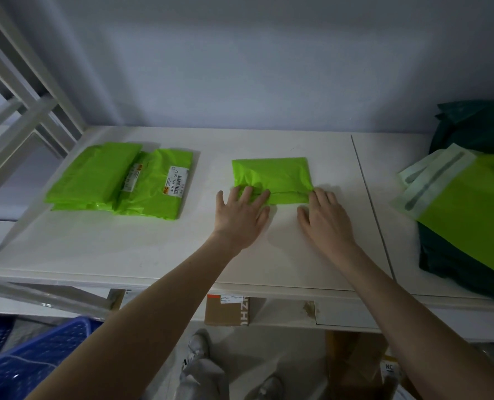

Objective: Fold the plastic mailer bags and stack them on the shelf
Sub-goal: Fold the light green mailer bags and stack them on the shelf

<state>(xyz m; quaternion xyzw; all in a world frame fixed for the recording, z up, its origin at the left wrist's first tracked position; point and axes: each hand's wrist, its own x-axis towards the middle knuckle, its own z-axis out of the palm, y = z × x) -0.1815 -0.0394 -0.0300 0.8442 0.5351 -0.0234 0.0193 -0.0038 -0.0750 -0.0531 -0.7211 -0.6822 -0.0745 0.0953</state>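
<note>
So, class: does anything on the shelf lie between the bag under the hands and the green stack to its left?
Nothing visible does. Bare shelf separates the folded bag from the stack.

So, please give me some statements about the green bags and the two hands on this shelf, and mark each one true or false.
1. Both hands, the left hand and the right hand, press flat on the near edge of the middle green bag. True.
2. The folded bags lie to the right of the hands. False: they lie on the left.
3. A printed label shows on that stack. True.
4. The blue basket stands on the shelf. False: it is below, near the floor.
</note>
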